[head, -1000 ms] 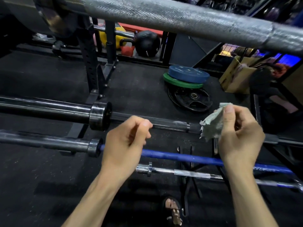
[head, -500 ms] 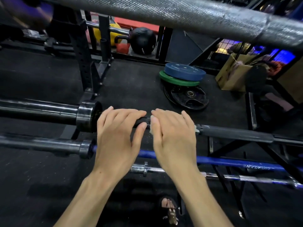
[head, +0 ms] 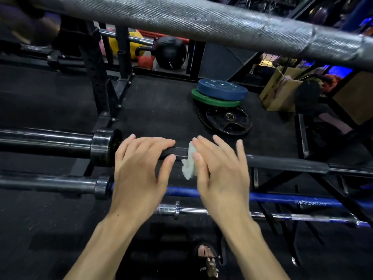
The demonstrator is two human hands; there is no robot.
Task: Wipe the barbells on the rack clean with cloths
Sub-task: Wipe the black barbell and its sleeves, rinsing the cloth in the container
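Note:
A black barbell (head: 282,162) lies across the rack at mid-height, its thick sleeve and collar (head: 101,147) on the left. My left hand (head: 141,168) rests on its shaft just right of the collar, fingers laid straight over the top and the thumb at the near side. My right hand (head: 218,168) presses a pale crumpled cloth (head: 188,164) onto the shaft with fingers straight and spread; most of the cloth is hidden under the palm. Below lie a blue barbell (head: 282,198) and a thin chrome bar (head: 222,212). A knurled grey barbell (head: 201,19) crosses the top, close to the camera.
Blue, green and black weight plates (head: 222,98) are stacked on the black rubber floor behind the rack. A black upright post (head: 96,73) stands at left. A medicine ball (head: 171,52) and a red kettlebell sit farther back, a cardboard box (head: 280,93) at right. My sandalled foot (head: 207,261) is below.
One second ago my right hand held the cloth up, off to the right; it then came down onto the black bar beside my left hand. Its fingers have now spread, showing more cloth.

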